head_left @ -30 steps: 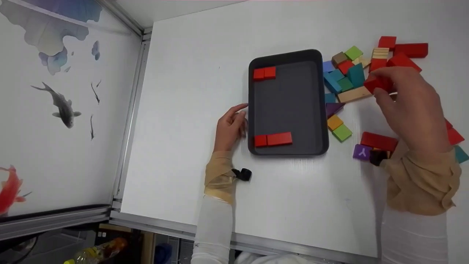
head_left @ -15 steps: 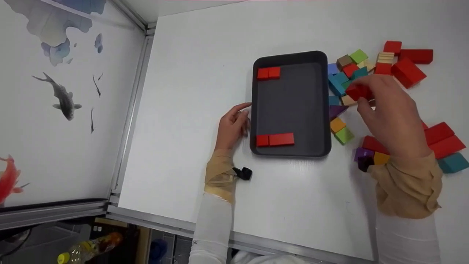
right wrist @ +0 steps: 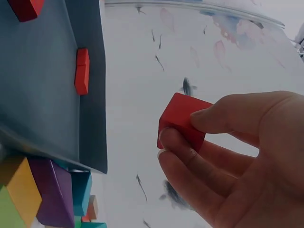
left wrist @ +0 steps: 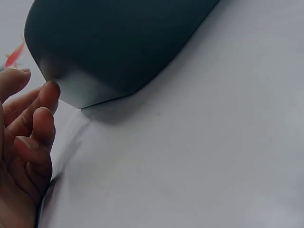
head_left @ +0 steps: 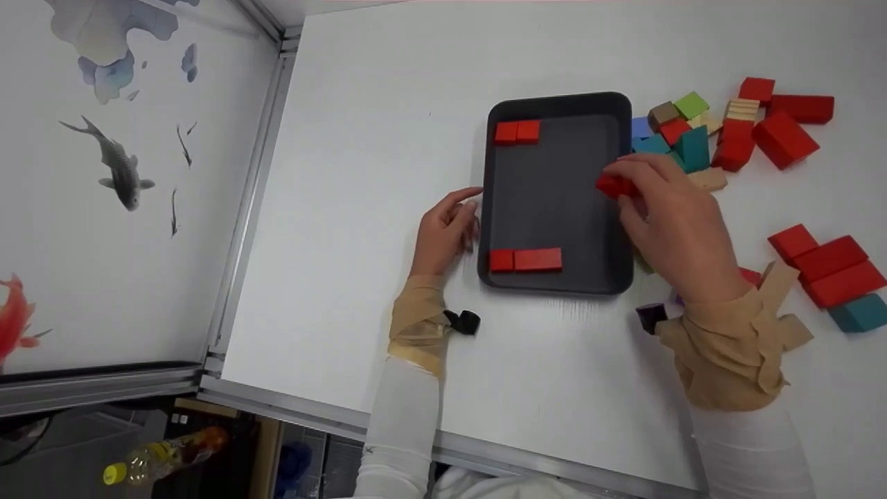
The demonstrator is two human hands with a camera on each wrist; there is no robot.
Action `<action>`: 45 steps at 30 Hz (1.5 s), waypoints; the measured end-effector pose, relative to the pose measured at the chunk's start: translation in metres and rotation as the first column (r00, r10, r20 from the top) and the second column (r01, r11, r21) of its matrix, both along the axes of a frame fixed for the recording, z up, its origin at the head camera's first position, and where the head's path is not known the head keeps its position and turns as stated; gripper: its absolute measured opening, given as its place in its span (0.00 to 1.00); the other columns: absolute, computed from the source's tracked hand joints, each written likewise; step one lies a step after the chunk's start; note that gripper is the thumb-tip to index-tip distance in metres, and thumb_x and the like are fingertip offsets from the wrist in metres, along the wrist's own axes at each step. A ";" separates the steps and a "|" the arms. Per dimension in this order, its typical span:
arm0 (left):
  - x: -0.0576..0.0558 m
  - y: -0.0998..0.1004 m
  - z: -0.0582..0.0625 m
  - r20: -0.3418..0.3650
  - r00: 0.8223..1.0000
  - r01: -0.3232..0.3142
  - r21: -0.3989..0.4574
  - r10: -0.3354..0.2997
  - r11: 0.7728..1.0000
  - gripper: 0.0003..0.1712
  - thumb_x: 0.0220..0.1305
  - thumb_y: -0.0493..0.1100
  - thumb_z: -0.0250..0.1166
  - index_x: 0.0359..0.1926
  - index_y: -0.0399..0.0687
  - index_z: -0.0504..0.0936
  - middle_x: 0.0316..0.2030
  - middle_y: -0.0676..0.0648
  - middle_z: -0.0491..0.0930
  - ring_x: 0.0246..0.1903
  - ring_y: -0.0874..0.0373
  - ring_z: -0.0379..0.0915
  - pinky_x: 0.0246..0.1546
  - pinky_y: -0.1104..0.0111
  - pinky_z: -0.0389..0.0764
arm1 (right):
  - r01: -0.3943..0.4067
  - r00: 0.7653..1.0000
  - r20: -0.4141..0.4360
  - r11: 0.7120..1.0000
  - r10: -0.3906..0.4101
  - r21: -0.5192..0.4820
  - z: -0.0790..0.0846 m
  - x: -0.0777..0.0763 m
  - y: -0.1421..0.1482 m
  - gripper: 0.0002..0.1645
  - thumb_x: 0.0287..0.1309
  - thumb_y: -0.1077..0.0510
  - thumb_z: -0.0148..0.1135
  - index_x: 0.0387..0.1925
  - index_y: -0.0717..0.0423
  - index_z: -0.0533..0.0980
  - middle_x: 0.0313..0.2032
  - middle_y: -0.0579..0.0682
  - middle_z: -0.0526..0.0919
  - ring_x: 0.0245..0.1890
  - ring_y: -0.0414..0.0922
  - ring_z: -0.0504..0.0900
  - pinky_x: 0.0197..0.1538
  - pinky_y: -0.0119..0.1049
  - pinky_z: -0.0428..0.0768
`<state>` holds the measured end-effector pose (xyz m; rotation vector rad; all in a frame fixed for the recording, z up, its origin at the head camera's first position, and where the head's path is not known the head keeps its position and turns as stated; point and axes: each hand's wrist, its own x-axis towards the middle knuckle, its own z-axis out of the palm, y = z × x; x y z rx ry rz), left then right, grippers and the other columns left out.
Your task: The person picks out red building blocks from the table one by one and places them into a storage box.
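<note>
My right hand [head_left: 675,218] pinches a red block [head_left: 614,186] between thumb and fingers, over the right rim of the dark grey tray [head_left: 554,201]. In the right wrist view the held block [right wrist: 183,116] shows clearly, thumb on one face and fingertips beneath. Two small red blocks [head_left: 517,132] sit side by side in the tray's upper left corner. A small red block [head_left: 502,260] and a longer red one [head_left: 538,260] lie end to end in its lower left. My left hand [head_left: 445,232] rests at the tray's left side, fingers loosely bent, fingertips at its wall [left wrist: 71,85].
Right of the tray lies a mixed pile of blocks, with teal [head_left: 693,147], brown [head_left: 664,113] and green [head_left: 691,105] ones. Several red blocks [head_left: 785,138] lie behind it; more red [head_left: 831,267] and a teal block [head_left: 859,313] are farther right. My right forearm covers some blocks.
My right hand has carried the red block leftward from the pile to the tray's right rim. My left hand has stayed beside the tray. The head view has shifted slightly.
</note>
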<state>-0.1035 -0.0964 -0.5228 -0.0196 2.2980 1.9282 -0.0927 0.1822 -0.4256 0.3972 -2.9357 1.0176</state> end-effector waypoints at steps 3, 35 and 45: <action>-0.001 0.000 0.001 0.006 1.000 -0.001 -0.001 0.001 1.000 0.18 0.63 0.50 0.54 0.52 0.50 0.76 0.20 0.39 0.72 0.15 0.43 0.65 0.13 0.64 0.70 | -0.053 0.999 -0.005 0.999 0.053 0.012 -0.005 0.001 -0.008 0.25 0.50 0.63 0.62 0.53 0.51 0.71 0.53 0.52 0.70 0.49 0.50 0.72 0.46 0.49 0.74; 0.000 0.001 0.002 0.030 0.999 -0.015 -0.005 0.015 1.000 0.19 0.63 0.51 0.55 0.52 0.51 0.76 0.20 0.42 0.73 0.16 0.42 0.66 0.14 0.64 0.69 | -0.409 0.895 0.253 0.903 0.368 0.131 -0.041 0.013 -0.052 0.22 0.51 0.60 0.63 0.50 0.49 0.74 0.46 0.50 0.74 0.43 0.48 0.76 0.48 0.46 0.74; 0.001 0.000 0.002 0.025 1.000 -0.013 0.004 0.013 1.000 0.19 0.63 0.50 0.54 0.52 0.49 0.75 0.21 0.38 0.73 0.15 0.42 0.65 0.13 0.64 0.69 | -0.422 0.883 0.284 0.896 0.373 0.134 -0.042 0.015 -0.056 0.31 0.51 0.59 0.63 0.58 0.48 0.67 0.42 0.52 0.74 0.38 0.49 0.75 0.45 0.46 0.75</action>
